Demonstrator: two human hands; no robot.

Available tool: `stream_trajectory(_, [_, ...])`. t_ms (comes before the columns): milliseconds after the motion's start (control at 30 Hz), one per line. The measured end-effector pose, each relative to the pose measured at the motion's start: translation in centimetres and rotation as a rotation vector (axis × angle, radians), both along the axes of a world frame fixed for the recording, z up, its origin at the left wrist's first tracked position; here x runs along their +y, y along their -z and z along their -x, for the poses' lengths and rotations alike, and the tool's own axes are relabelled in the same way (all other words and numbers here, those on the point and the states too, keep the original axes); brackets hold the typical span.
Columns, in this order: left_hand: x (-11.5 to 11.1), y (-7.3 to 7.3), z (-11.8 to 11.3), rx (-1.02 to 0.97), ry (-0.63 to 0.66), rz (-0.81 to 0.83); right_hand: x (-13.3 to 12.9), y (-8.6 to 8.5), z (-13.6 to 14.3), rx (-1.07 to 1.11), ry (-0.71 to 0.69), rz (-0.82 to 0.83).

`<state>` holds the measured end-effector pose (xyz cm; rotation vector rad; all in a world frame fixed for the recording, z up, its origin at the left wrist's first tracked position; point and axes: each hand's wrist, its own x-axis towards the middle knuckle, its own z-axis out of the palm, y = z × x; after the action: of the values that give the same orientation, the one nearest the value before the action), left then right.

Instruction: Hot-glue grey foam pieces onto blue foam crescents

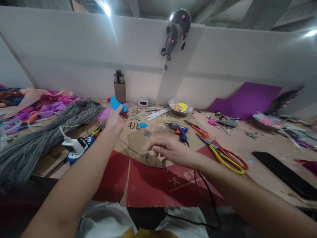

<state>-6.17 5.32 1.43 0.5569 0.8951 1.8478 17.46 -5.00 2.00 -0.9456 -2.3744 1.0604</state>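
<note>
My left hand (117, 119) is closed on a bright blue crescent-shaped piece (115, 103), raised above the cardboard at its left side. The crescent looks flat and thin, like felt or foam. My right hand (164, 149) is over the middle of the cardboard, its fingers loosely bent with a gap at the thumb, and nothing shows between them. Under and beside those fingers lie thin grey cord loops (163, 162). Beyond them are a small blue scrap (143, 125) and a little grey piece (147, 133). A blue glue gun (182, 131) rests just past my right hand.
Red-and-yellow scissors (226, 157) and orange-handled pliers (198, 129) lie on the right, with a black phone-like slab (284, 173) farther out. Grey yarn (61, 127) and a power strip (80, 150) sit left. A black cable (210, 195) hangs over the front edge.
</note>
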Motion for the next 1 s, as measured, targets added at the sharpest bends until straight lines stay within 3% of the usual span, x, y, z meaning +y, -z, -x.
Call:
stream_trajectory(100, [-0.2, 0.2, -0.5, 0.015, 0.018, -0.062, 0.5, -0.1, -0.6, -0.066, 0.099, -0.156])
stream_trajectory(200, [-0.9, 0.4, -2.2, 0.108, 0.06, -0.149, 1.8, 0.0, 0.7, 0.106, 0.304, -0.211])
stream_trajectory(333, [-2.2, 0.7, -4.7, 0.217, 0.155, -0.189, 4.0, 1.0, 4.5, 0.526, 0.416, 0.051])
stream_trajectory(433, [-2.5, 1.1, -5.5, 0.263, 0.149, -0.171, 4.7, 2.4, 6.5, 0.67, 0.434, 0.254])
stream_trajectory(500, [-2.4, 1.3, -5.4, 0.257, 0.129, -0.144, 4.8, 3.4, 6.8, 0.683, 0.469, 0.277])
stream_trajectory(633, [-2.2, 1.6, -4.9, 0.21, 0.118, -0.094, 5.1, 4.2, 5.5, 0.584, 0.587, -0.049])
stream_trajectory(733, [-2.1, 1.6, -4.9, 0.168, 0.114, -0.058, 5.6, 4.0, 4.3, 0.5, 0.588, -0.317])
stream_trajectory(1000, [-1.8, 2.2, -5.0, 0.191, 0.13, -0.025, 5.5, 3.0, 3.3, 0.312, 0.52, -0.695])
